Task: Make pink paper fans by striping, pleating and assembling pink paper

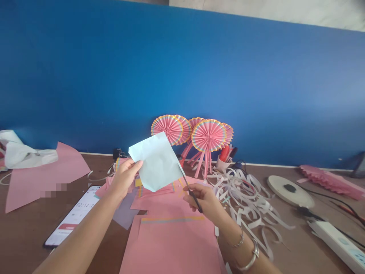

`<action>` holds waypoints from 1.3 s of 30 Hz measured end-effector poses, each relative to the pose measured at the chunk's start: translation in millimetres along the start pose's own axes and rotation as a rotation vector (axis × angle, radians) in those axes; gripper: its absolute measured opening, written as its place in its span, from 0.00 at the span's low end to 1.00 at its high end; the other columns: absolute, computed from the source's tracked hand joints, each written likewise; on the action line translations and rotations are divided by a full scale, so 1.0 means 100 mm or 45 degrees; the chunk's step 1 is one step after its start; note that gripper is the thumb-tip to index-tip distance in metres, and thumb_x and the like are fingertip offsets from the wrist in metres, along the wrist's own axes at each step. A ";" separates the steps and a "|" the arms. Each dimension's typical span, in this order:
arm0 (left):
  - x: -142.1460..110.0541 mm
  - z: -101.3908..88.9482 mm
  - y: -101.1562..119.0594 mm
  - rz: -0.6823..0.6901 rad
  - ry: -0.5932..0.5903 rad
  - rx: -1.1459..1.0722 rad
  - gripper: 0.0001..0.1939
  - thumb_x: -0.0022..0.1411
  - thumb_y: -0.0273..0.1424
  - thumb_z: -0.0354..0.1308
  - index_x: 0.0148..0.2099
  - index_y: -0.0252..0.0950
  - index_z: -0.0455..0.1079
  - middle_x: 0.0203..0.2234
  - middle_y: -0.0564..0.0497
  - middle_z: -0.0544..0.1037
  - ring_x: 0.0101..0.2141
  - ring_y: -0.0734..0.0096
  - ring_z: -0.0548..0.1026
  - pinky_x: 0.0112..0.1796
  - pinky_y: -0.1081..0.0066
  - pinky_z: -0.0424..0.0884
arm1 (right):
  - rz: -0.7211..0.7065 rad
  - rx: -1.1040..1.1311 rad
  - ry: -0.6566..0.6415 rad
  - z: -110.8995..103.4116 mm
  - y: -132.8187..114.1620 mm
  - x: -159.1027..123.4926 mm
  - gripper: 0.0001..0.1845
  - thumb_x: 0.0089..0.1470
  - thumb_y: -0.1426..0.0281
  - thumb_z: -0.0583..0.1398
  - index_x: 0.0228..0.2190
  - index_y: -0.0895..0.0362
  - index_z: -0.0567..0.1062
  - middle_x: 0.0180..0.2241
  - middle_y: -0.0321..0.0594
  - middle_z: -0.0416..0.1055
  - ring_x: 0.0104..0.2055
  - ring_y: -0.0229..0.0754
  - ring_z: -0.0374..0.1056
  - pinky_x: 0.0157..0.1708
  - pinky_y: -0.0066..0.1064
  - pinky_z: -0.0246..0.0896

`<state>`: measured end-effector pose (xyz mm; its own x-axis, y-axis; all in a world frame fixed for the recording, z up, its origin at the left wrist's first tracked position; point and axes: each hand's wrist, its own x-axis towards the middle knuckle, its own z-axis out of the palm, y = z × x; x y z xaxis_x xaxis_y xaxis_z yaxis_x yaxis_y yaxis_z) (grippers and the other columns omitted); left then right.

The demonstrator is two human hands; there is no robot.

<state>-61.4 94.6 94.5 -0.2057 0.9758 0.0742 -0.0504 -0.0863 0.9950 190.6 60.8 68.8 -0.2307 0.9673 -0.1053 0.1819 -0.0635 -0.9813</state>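
Observation:
My left hand (125,175) pinches the left edge of a pale blue sheet of paper (159,163), held up above the table. Some of the sheet's corners look cut off. In my right hand (201,198) is a pair of dark-handled scissors (194,196), its blades lying along the sheet's right edge. Whether the blades are apart is too small to tell. Below the hands lies pink paper (173,247) with a yellow and grey-blue stripe near its top edge. Behind the sheet stand several pleated pink paper rosettes (209,135) with striped rims and pink strips hanging down.
A heap of white paper strips (245,194) spreads to the right, near a round cream disc (291,191) and a power strip (339,243) with cables. On the left are a phone (75,217) and a large pink sheet (42,179). A blue partition (114,76) stands behind.

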 end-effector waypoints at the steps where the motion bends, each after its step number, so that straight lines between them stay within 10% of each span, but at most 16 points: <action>1: 0.00 0.00 0.00 0.003 -0.003 0.003 0.23 0.47 0.45 0.63 0.41 0.35 0.74 0.35 0.45 0.80 0.41 0.54 0.76 0.41 0.62 0.71 | 0.001 0.004 0.001 0.00 0.00 0.00 0.22 0.38 0.56 0.66 0.32 0.58 0.74 0.13 0.29 0.64 0.16 0.33 0.59 0.16 0.26 0.54; 39: 0.01 0.02 -0.17 -0.058 -0.193 0.046 0.24 0.49 0.46 0.64 0.44 0.34 0.74 0.38 0.45 0.80 0.42 0.52 0.75 0.46 0.58 0.68 | 0.021 -0.029 -0.041 -0.02 -0.01 0.00 0.18 0.44 0.59 0.64 0.33 0.59 0.71 0.18 0.33 0.68 0.19 0.33 0.62 0.17 0.23 0.49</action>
<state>-59.0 97.3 77.4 -0.0538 0.9979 0.0354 -0.0202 -0.0366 0.9991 192.6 61.2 69.9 -0.2578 0.9578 -0.1269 0.2076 -0.0734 -0.9755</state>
